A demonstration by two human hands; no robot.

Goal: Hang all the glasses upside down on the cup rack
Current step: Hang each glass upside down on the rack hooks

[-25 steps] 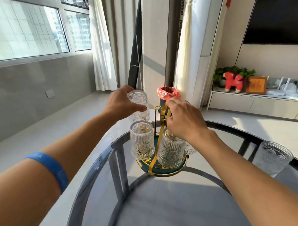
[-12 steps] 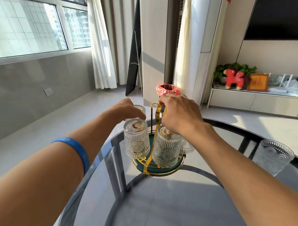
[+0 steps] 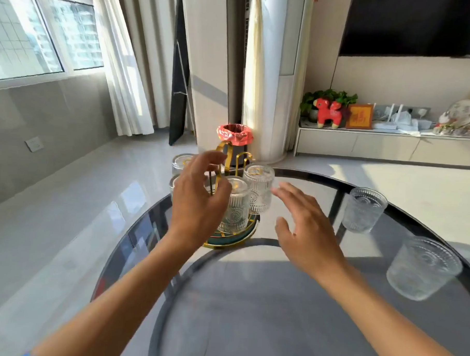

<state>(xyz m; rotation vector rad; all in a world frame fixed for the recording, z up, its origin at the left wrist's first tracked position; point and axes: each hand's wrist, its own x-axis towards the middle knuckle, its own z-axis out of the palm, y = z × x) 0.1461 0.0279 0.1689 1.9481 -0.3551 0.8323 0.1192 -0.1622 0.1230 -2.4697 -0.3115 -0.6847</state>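
A gold wire cup rack (image 3: pixel 234 238) with a green base stands on the round glass table (image 3: pixel 249 313). Several ribbed clear glasses hang upside down on it: one at the front (image 3: pixel 236 204), one to its right (image 3: pixel 258 188), one at the far left (image 3: pixel 181 162); another is mostly hidden behind my left hand. My left hand (image 3: pixel 198 200) hovers in front of the rack, fingers spread, holding nothing. My right hand (image 3: pixel 304 229) is to the right of the rack, open and empty. Two more glasses stand upright on the table, one nearer the rack (image 3: pixel 363 210), one closer to me (image 3: pixel 422 268).
A bin with a red bag (image 3: pixel 234 136) stands on the floor behind the rack. A white column and curtains rise beyond it. A low cabinet (image 3: pixel 391 147) with a red toy and ornaments runs along the right wall. The table's edge curves close to both upright glasses.
My left hand let go of the glass it set on the far left of the rack. My right hand left the rack's handle and moved right. Both hands are now open.
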